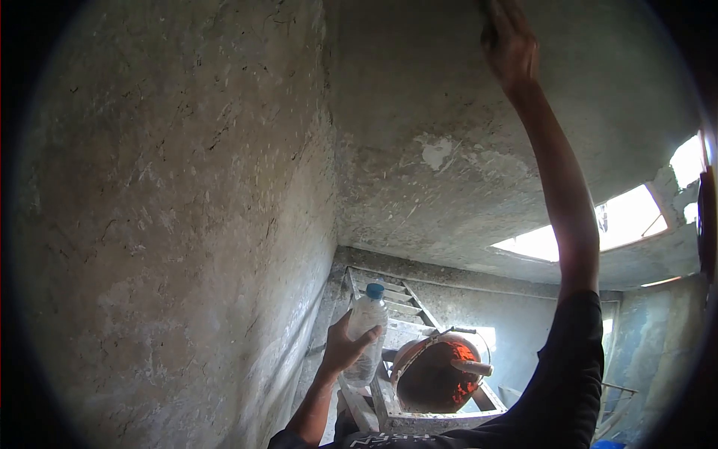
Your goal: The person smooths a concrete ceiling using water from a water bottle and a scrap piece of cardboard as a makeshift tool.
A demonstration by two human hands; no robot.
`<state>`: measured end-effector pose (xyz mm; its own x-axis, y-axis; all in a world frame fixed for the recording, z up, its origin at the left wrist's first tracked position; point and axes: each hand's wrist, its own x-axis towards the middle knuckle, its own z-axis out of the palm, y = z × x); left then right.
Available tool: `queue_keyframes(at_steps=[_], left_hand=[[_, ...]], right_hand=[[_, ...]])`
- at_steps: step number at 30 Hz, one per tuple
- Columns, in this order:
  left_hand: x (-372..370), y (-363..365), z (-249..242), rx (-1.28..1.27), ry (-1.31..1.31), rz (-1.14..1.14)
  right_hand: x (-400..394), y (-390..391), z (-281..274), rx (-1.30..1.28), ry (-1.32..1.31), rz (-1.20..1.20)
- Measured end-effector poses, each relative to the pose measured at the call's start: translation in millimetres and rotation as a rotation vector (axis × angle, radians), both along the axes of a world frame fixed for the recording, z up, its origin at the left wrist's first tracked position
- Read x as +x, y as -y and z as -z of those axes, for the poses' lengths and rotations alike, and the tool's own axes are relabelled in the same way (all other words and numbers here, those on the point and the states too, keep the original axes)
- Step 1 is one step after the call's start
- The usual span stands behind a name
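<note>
Above the ladder [396,322], the left hand [345,346] wraps a water bottle [366,329]; the right hand [510,46], fingers together, presses the ceiling [449,150], rubbing plaster; next likely wetting.

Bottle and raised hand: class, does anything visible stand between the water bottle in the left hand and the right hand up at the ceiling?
Nothing visible does. The left hand grips the bottle above the ladder and bucket; the right hand is at the ceiling, with only open air between them.

Right hand [510,41] fingertips beyond top edge.
</note>
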<state>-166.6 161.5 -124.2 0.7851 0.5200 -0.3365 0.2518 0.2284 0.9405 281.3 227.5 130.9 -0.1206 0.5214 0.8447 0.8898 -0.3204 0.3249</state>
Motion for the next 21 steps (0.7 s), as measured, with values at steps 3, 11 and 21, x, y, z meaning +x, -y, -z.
queue_keyframes(at_steps=[3, 11, 21], left_hand=[[3.7, 0.1, -2.4, 0.02, -0.004, 0.036], [-1.2, 3.0, 6.5, 0.01, -0.011, 0.024], [5.2, 5.3, 4.4, 0.004, 0.002, 0.032]], right_hand=[[-1.3, -21.7, 2.7, 0.113, -0.026, -0.043], [-9.3, 4.5, 181.7, -0.569, -0.045, -0.022], [-6.4, -63.5, 28.7, 0.008, 0.07, -0.125]])
